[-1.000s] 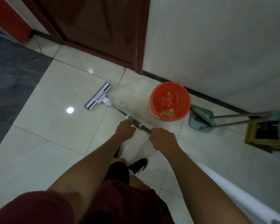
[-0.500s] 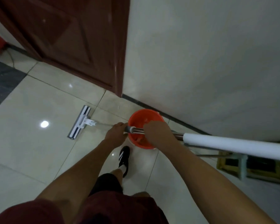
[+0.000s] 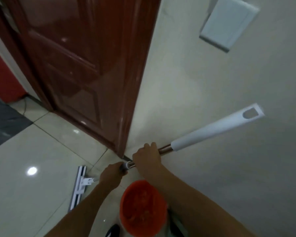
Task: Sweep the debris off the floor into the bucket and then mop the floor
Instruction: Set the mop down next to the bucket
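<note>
Hands both wrapped on the mop pole. Left hand (image 3: 111, 175) closed around the lower section near the grey collar; right hand (image 3: 147, 156) closed on the metal section just above it, knuckles up. Mop (image 3: 203, 132) runs diagonally: white upper grip with hang hole up right against the wall (image 3: 212, 82), flat mop head (image 3: 78, 189) down left, lying on the tiled floor (image 3: 32, 194). Pole between head and left hand mostly hidden by the hand; only a short white stub shows. Orange bucket (image 3: 142, 207) sits on the floor just below the right forearm, beside the wall; its lower edge is cut off by the frame. Contents blurred, can't tell what's inside. Dark shoe (image 3: 113, 230) tip at bottom edge, mostly cropped. Brown door (image 3: 85, 65) closed, upper left. White panel (image 3: 227, 23) on the wall, top right. Whole frame motion-blurred.
</note>
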`<state>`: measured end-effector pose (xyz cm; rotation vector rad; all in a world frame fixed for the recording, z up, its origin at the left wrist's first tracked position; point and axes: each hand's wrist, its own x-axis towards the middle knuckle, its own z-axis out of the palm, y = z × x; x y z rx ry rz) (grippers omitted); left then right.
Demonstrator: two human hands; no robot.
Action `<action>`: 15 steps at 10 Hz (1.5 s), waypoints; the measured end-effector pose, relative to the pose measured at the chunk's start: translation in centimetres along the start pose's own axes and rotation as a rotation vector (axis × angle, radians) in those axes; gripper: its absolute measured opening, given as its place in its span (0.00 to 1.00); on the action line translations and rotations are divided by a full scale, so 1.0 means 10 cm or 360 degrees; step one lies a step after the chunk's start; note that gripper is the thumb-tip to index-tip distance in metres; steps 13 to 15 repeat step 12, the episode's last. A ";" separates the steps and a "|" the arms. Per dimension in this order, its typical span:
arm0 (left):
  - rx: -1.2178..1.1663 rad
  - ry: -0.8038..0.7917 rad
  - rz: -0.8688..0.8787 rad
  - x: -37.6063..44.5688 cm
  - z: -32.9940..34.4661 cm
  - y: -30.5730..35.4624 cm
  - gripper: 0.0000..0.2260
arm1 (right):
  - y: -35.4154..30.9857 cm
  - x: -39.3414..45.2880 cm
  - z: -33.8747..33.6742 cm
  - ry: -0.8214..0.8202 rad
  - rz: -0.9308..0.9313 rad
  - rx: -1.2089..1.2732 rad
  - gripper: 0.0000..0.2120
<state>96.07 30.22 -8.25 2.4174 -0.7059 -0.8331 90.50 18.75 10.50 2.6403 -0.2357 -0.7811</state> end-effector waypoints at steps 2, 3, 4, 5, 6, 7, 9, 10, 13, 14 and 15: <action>-0.0186 0.0231 -0.0172 0.33 -0.22 0.28 0.13 | 0.37 0.29 -0.40 0.0275 -0.0141 -0.0255 0.05; -0.0350 0.0313 -0.0226 0.39 -0.30 0.48 0.12 | 0.49 0.38 -0.60 0.0377 -0.0209 -0.0422 0.04; -0.0540 0.0416 -0.0247 0.48 -0.31 0.58 0.12 | 0.58 0.49 -0.71 0.0446 -0.0244 -0.0448 0.06; -0.0649 0.0488 -0.0251 0.63 -0.28 0.63 0.14 | 0.67 0.58 -0.73 0.0489 -0.0226 -0.0411 0.05; -0.0639 0.0419 -0.0231 0.70 -0.32 0.71 0.12 | 0.74 0.67 -0.71 0.0514 -0.0176 -0.0289 0.05; -0.0617 0.0349 -0.0171 0.77 -0.35 0.73 0.10 | 0.81 0.74 -0.69 0.0440 -0.0132 -0.0330 0.06; -0.0476 0.0176 -0.0025 0.77 -0.45 0.66 0.07 | 0.83 0.83 -0.63 0.0420 -0.0103 -0.0442 0.11; -0.0457 0.0201 -0.0032 0.60 -0.56 0.60 0.10 | 0.80 0.79 -0.65 0.0453 -0.0148 -0.0357 0.15; 0.0070 0.0351 -0.0047 -0.03 -0.87 0.39 0.17 | 0.61 0.55 -0.53 0.0609 -0.0285 0.0046 0.17; 0.0070 0.0351 -0.0047 -0.03 -0.87 0.39 0.17 | 0.61 0.55 -0.53 0.0609 -0.0285 0.0046 0.17; 0.0070 0.0351 -0.0047 -0.03 -0.87 0.39 0.17 | 0.61 0.55 -0.53 0.0609 -0.0285 0.0046 0.17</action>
